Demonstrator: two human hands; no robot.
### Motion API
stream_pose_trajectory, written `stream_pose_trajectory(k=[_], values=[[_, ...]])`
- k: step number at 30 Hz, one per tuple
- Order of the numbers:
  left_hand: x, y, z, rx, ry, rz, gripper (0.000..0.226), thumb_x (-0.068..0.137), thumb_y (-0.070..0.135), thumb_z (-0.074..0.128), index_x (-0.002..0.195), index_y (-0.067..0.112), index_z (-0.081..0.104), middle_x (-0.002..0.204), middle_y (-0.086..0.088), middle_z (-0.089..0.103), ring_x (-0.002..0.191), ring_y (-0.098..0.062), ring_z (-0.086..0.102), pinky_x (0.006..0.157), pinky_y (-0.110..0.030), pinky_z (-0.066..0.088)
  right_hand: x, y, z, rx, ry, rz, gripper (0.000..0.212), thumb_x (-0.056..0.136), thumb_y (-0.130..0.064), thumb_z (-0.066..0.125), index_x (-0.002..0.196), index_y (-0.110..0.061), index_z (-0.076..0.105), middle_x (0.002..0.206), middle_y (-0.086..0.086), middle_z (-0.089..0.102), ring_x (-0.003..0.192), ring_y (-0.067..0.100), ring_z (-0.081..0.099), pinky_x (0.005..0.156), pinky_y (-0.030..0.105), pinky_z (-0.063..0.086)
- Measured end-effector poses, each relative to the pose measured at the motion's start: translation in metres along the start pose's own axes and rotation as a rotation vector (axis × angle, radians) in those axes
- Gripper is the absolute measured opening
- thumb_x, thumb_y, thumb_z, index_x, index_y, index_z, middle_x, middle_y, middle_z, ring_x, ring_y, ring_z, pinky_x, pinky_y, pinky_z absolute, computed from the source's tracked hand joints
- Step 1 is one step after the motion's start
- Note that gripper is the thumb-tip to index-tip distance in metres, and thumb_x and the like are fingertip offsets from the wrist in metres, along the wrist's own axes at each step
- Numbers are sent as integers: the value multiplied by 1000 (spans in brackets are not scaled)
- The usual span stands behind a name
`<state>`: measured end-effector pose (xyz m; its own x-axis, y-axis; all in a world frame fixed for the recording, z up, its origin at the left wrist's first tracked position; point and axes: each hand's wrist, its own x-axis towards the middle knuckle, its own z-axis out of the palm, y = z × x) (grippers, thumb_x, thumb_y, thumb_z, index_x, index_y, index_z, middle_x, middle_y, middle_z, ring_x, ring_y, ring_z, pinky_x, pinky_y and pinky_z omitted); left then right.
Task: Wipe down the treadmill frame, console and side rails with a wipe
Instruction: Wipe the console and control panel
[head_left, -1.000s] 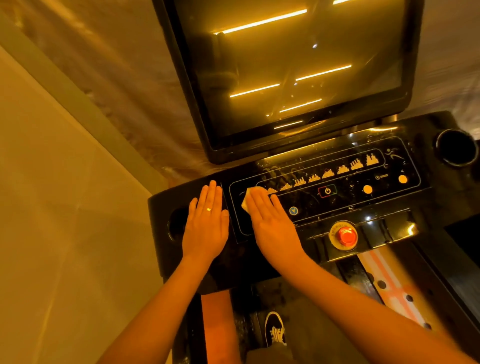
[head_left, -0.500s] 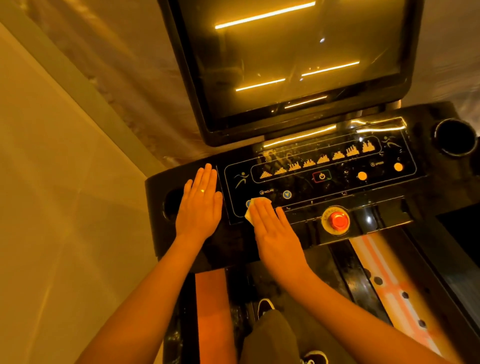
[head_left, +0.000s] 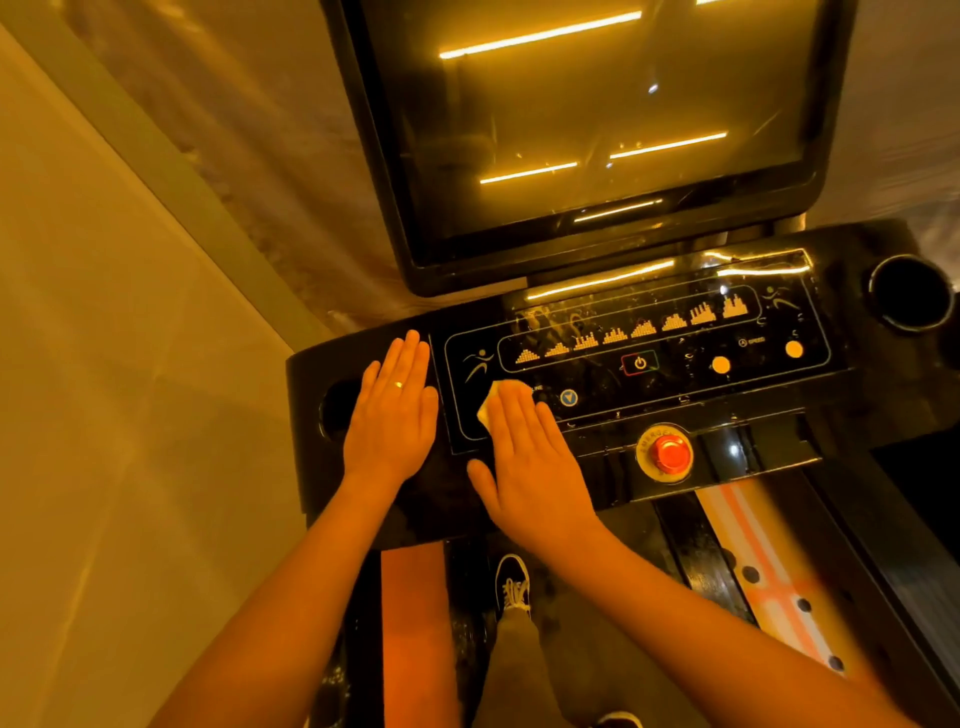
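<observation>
The glossy black treadmill console (head_left: 675, 384) fills the middle of the head view, with a control panel of lit icons and a dark screen (head_left: 587, 130) above it. My right hand (head_left: 530, 462) lies flat with straight fingers on the panel's lower left corner, pressing a small white wipe (head_left: 496, 400) whose edge shows past the fingertips. My left hand (head_left: 389, 415) rests flat on the console just left of the panel, fingers straight, a ring on one finger. It partly covers the left cup holder (head_left: 337, 410).
A red emergency button (head_left: 670, 454) sits right of my right hand. A round cup holder (head_left: 906, 293) is at the console's far right. Below, the belt, an orange-striped side rail (head_left: 769, 571) and my shoe (head_left: 511, 584) show. A pale wall is to the left.
My right hand with the wipe slid from the panel's upper left down to its lower left corner. My left hand kept its place on the console.
</observation>
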<state>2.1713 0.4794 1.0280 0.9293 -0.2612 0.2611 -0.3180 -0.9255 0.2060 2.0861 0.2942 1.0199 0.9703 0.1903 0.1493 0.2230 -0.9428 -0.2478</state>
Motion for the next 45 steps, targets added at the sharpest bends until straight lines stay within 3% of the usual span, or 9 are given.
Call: stream_pose_trajectory(k=[7, 14, 21, 26, 29, 34, 41, 45], values=[[0, 0, -1, 14, -10, -6, 58, 106, 36, 20, 158, 13, 22, 166, -3, 15, 154, -17, 9, 125, -42, 14, 102, 5, -25, -13, 70, 115, 74, 102, -45, 34, 157, 0, 11, 164, 21, 10, 153, 33, 7, 125, 45, 9], [0, 0, 1, 17, -1, 1, 57, 106, 35, 22, 158, 12, 23, 166, -3, 15, 154, -17, 9, 124, -40, 13, 35, 9, -12, 15, 20, 31, 77, 102, -46, 38, 158, -2, 8, 165, 19, 5, 154, 31, 1, 125, 45, 9], [4, 5, -4, 86, -52, -8, 61, 104, 37, 18, 158, 9, 22, 166, -10, 16, 154, -23, 11, 123, -47, 19, 97, 7, -29, -14, 55, 94, 74, 103, -44, 34, 157, 1, 11, 164, 21, 12, 153, 33, 7, 125, 43, 4], [7, 23, 1, -11, -3, -107, 55, 108, 26, 30, 158, 8, 20, 167, -11, 12, 155, -25, 6, 125, -47, 5, 17, 10, -10, 38, 30, 1, 75, 103, -45, 35, 158, -2, 8, 165, 18, 5, 154, 30, 0, 125, 44, 7], [12, 36, 8, -50, 10, -107, 57, 107, 30, 21, 158, 5, 16, 167, -16, 7, 155, -28, 2, 125, -45, 3, -5, 12, 2, -25, 16, -2, 74, 102, -46, 30, 158, -3, 11, 165, 17, 8, 154, 30, 3, 124, 44, 9], [26, 38, 9, -117, 35, -78, 59, 106, 33, 20, 159, 8, 14, 168, -8, 5, 155, -18, -1, 126, -39, 3, 28, 11, -4, -6, 51, 56, 73, 102, -43, 38, 157, -2, 13, 165, 18, 11, 153, 31, 5, 125, 45, 11], [24, 38, 12, -169, 80, -103, 55, 109, 31, 27, 159, 12, 18, 168, -4, 9, 155, -13, 1, 126, -35, 4, -39, 19, 5, -23, -46, -10, 72, 102, -47, 28, 158, -5, 9, 166, 15, 4, 153, 30, 2, 123, 44, 10], [23, 40, 12, -176, 82, -113, 54, 109, 28, 30, 159, 13, 18, 167, -2, 9, 154, -12, 1, 126, -35, 5, 8, 16, -5, -15, 6, -5, 72, 103, -45, 31, 158, -4, 11, 165, 16, 7, 154, 30, 3, 124, 44, 8]])
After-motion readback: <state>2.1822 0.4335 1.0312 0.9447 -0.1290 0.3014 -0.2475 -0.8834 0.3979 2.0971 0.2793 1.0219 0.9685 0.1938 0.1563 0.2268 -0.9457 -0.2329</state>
